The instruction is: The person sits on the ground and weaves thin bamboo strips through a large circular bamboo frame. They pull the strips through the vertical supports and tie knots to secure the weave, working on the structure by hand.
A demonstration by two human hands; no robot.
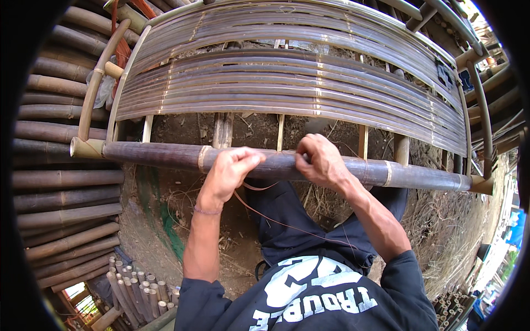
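A thick dark bamboo pole (154, 156) forms the front rail of a bamboo frame, across in front of me. Both hands are at its middle. My left hand (229, 172) is closed in a pinch at the pole's near side. A thin reddish-brown strip (298, 227), like split rattan, loops below that hand and trails over my lap to the right. My right hand (322, 160) is curled shut just above the pole, a short way from the left. A thin line seems to run between the hands along the pole. What sits inside the right fingers is mostly hidden.
Beyond the rail lies a seat of long bamboo slats (221, 83), with crosspieces (281, 132) reaching the pole. Curved armrests (99, 83) rise at both ends. Stacked bamboo poles (66, 193) fill the left side. Short cut pieces (141, 292) stand at lower left. Shavings litter the ground.
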